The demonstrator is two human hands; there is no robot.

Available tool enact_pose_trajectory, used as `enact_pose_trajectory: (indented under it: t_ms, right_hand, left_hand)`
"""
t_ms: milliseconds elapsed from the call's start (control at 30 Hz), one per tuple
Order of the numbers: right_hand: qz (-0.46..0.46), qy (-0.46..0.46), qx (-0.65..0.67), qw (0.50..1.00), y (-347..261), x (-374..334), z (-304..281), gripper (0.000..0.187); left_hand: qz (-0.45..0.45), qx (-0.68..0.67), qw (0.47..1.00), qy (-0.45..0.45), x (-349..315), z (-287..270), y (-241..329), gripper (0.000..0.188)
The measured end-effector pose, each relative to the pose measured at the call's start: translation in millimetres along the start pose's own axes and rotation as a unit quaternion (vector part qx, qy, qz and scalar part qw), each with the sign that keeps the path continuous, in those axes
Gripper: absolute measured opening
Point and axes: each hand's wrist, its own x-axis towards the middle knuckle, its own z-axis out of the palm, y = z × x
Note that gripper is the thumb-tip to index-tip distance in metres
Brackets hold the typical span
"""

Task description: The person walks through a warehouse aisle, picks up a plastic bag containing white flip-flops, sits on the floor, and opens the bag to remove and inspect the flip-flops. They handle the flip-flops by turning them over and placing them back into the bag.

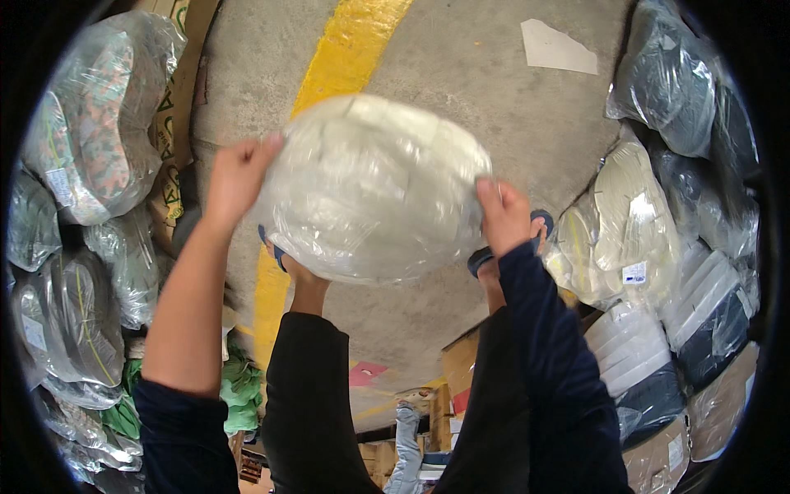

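The person holds a clear plastic bag (374, 185) of white folded cloth up in front of the chest, over the concrete floor (494, 99) and its yellow line (346, 49). The left hand (237, 177) grips the bag's left edge, fingers curled over the top and thumb beneath. The right hand (504, 216) clamps the right edge in the same way. The bag hangs free between the two hands, touching nothing else, and it looks a little blurred, so it is probably in motion.

To carry this well, both hands should keep pinching cloth through the plastic and not the film alone, because loose film is likely to stretch or slip. The load seems soft and bulky, so it will sag in the middle; a level hold, with both hands at about the same height, should stop the contents from sliding to one side.

Space is tight. Bagged bundles (90, 132) are stacked on the left beside cardboard (177, 90), and more bundles (658, 230) rise on the right above a carton (658, 461). Green cloth (239, 387) lies near the left leg. The person's sandalled feet (510, 247) stand right under the bag, which hides part of the floor from view, so footing is best checked before any step. A scrap of white paper (558, 48) lies farther off on the floor.
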Motion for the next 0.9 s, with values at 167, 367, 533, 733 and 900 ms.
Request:
enact_pose_trajectory:
  t_ms: [167, 367, 533, 733, 900]
  right_hand:
    - [0.046, 0.069, 0.078, 0.993, -53, -141, -51, 0.045]
    - [0.104, 0.146, 0.140, 0.974, -95, -273, -116, 0.041]
    - [0.092, 0.128, 0.251, 0.955, -94, -312, -170, 0.040]
    - [0.109, 0.174, 0.328, 0.922, -54, -220, -225, 0.037]
    - [0.183, 0.206, 0.585, 0.763, -11, -129, -262, 0.039]
  left_hand:
    - [-0.031, -0.172, 0.980, 0.097, -130, -29, 30, 0.046]
    - [-0.035, -0.275, 0.954, 0.119, -206, -19, 152, 0.047]
    - [0.202, -0.035, 0.977, 0.061, -205, -7, 279, 0.051]
    - [0.307, 0.144, 0.939, 0.050, -137, 88, 437, 0.061]
    - [0.346, 0.280, 0.895, -0.018, -65, 166, 515, 0.052]
